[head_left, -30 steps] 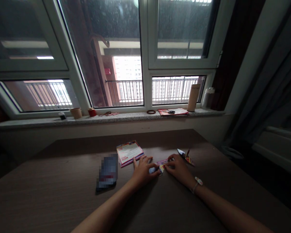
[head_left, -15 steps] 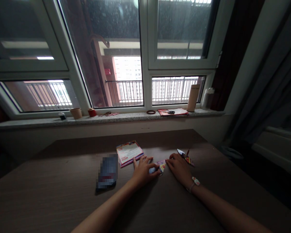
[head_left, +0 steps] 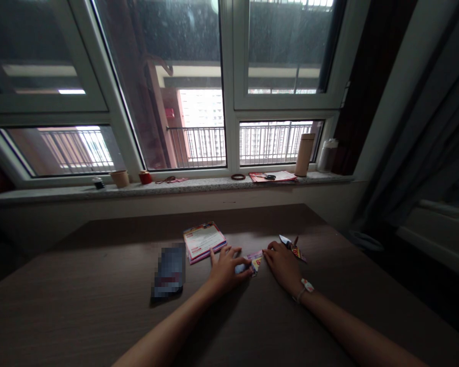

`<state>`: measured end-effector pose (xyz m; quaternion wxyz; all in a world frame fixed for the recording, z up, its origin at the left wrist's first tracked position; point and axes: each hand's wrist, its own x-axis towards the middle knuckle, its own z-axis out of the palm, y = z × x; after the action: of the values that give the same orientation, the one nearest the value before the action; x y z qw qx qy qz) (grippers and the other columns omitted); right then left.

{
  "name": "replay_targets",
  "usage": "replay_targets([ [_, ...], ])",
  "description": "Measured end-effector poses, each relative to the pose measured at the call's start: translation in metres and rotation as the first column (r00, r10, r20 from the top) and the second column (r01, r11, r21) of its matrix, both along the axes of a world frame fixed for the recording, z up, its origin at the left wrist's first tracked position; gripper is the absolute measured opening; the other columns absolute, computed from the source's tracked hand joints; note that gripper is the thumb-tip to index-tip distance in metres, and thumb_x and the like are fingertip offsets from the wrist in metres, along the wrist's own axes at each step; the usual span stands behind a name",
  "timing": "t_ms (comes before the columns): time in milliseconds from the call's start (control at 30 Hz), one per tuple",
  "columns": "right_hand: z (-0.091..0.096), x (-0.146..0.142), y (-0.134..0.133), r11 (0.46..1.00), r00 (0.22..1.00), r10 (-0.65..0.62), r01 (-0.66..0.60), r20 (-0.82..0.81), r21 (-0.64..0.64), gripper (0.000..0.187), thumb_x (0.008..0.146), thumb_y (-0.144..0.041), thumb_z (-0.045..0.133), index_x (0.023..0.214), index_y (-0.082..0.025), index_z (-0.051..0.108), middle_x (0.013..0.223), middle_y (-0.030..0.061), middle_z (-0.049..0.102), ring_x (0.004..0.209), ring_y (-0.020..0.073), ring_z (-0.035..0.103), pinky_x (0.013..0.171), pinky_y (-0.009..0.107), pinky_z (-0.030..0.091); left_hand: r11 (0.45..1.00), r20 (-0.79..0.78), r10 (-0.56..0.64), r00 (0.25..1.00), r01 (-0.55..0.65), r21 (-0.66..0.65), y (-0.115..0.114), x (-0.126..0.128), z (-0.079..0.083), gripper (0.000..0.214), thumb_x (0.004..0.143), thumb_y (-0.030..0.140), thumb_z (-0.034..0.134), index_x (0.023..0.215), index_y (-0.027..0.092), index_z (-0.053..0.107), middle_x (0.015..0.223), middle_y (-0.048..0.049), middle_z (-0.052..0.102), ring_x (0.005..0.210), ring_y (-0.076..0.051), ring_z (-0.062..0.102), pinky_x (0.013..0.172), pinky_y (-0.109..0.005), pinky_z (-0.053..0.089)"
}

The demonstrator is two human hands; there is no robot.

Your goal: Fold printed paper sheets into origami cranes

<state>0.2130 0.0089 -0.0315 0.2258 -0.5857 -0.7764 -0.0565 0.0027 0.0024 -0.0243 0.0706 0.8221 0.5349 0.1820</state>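
Observation:
A small folded piece of colourful paper (head_left: 256, 264), pink and white with a yellow pointed part, lies on the dark table between my hands. My left hand (head_left: 226, 269) holds its left side down with thumb and index finger, the other fingers spread towards a stack of printed sheets (head_left: 204, 241). At the paper's right edge are the bent fingertips of my right hand (head_left: 285, 265), drawn close together; what lies beneath them is hidden. Just beyond that hand are scissors (head_left: 286, 239), partly covered, and another colourful paper piece (head_left: 299, 254).
A blurred dark blue item (head_left: 169, 272) lies left of my left hand on the table (head_left: 99, 275). Along the windowsill (head_left: 206, 184) stand a paper cup (head_left: 120, 178), a red spool-like item (head_left: 145, 177), a tan bottle (head_left: 305, 154) and papers with scissors (head_left: 270, 177) on top.
My right hand has slid slightly to the right, showing a little more of the folded paper's pink edge. My left hand stays almost in place.

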Motion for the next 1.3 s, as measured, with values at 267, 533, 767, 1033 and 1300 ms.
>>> replay_targets([
  [267, 0.002, 0.002, 0.003, 1.000, 0.998, 0.010, -0.011, -0.061, -0.011, 0.027, 0.094, -0.029, 0.045, 0.099, -0.021, 0.071, 0.100, 0.0065, 0.064, 0.097, 0.0204, 0.056, 0.088, 0.030, 0.039, 1.000, 0.008, -0.008, 1.000, 0.008, -0.005, 0.000, -0.001, 0.001, 0.027, 0.078, 0.057, 0.064, 0.102, 0.044, 0.068, 0.136, 0.0017, 0.054, 0.132, -0.033, 0.035, 0.100, -0.077, -0.003],
  [533, 0.004, 0.002, 0.000, 1.000, 0.998, -0.005, 0.005, -0.065, -0.004, 0.025, 0.092, -0.029, 0.048, 0.085, -0.019, 0.069, 0.095, 0.0070, 0.064, 0.093, 0.0210, 0.057, 0.085, 0.030, 0.041, 0.999, 0.022, -0.037, 0.999, 0.038, -0.036, -0.001, -0.002, 0.002, 0.029, 0.076, 0.057, 0.066, 0.102, 0.044, 0.069, 0.138, 0.0019, 0.052, 0.131, -0.035, 0.034, 0.100, -0.077, -0.005],
  [767, 0.005, 0.002, 0.001, 1.000, 0.996, -0.014, 0.012, -0.086, -0.025, 0.021, 0.089, -0.031, 0.052, 0.084, -0.020, 0.070, 0.095, 0.0064, 0.064, 0.094, 0.0213, 0.057, 0.084, 0.030, 0.040, 0.999, 0.011, -0.029, 1.000, 0.029, -0.027, 0.000, -0.002, 0.001, 0.029, 0.076, 0.057, 0.067, 0.103, 0.046, 0.068, 0.138, 0.0018, 0.052, 0.131, -0.035, 0.035, 0.100, -0.077, -0.004],
  [1033, 0.008, 0.001, -0.004, 0.998, 0.988, 0.000, -0.008, -0.155, -0.057, 0.021, 0.082, -0.037, 0.060, 0.087, -0.019, 0.068, 0.096, 0.0072, 0.062, 0.098, 0.0216, 0.056, 0.086, 0.029, 0.041, 1.000, 0.023, -0.021, 1.000, 0.021, -0.014, 0.000, -0.003, -0.001, 0.029, 0.075, 0.057, 0.068, 0.102, 0.046, 0.069, 0.137, 0.0014, 0.052, 0.132, -0.034, 0.035, 0.100, -0.077, -0.005],
  [1300, 0.008, 0.000, -0.009, 0.995, 0.985, 0.020, -0.036, -0.169, -0.091, 0.031, 0.077, -0.042, 0.065, 0.095, -0.017, 0.066, 0.100, 0.0087, 0.061, 0.098, 0.0236, 0.056, 0.089, 0.030, 0.042, 0.999, 0.026, -0.019, 0.999, 0.020, -0.028, -0.001, -0.003, 0.002, 0.030, 0.076, 0.059, 0.066, 0.103, 0.046, 0.069, 0.137, 0.0009, 0.053, 0.132, -0.034, 0.034, 0.101, -0.076, -0.004],
])
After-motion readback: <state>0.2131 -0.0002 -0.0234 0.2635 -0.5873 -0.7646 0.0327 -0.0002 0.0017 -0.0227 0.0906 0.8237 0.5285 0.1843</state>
